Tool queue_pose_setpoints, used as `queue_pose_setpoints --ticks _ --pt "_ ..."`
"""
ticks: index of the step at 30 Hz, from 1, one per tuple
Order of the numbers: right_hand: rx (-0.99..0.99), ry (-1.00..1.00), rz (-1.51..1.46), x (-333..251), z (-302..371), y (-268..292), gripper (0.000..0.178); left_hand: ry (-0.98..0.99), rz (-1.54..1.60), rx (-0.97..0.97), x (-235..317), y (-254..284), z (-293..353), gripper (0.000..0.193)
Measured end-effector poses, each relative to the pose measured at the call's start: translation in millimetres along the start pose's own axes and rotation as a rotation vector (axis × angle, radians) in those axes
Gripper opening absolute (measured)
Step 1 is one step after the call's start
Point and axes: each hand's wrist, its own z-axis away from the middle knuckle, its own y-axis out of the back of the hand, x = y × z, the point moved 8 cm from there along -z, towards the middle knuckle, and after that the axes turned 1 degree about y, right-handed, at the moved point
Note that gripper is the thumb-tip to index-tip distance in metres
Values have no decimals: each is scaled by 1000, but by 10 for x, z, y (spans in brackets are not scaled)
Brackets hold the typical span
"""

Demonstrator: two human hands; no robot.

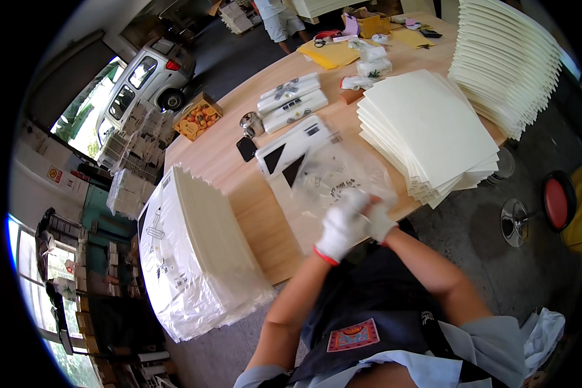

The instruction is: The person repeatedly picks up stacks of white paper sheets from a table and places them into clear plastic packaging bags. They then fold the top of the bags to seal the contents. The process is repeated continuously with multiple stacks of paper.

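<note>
Both hands wear white gloves with red cuffs and meet over the near edge of the table. My left hand (339, 226) looks closed, its fingers bunched against the right. My right hand (377, 220) is pressed to it, with bent fingertips partly showing. Blur hides what is pinched between them. Touching the gloves, a clear printed plastic bag (343, 171) lies puffed and wrinkled. Under and beyond it is a flat pile of printed bags (291, 145) with black patches. To the right stands a fanned stack of cream-white sheets (427, 123).
A bagged stack of boards (194, 258) stands at the left table edge; another tall stack (504, 64) rises far right. Bag rolls (294, 103), a metal tin (251, 123), a fruit-printed box (198, 118) and scissors (320, 43) are on the table (239, 200). A stool (556, 200) stands right. Another person (281, 22) stands beyond.
</note>
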Motion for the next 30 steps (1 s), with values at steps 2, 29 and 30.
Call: queue_pose_setpoints --ticks 2,29,30 --pt "24 99 244 100 -34 -96 23 -199 -48 -121 652 -294 8 34" --pt "166 605 1156 -335 649 1791 21 761 1198 -267 -514 -1271 -5 35" --pt "152 535 1093 -496 731 1695 19 858 1395 -252 -527 -1307 6 36"
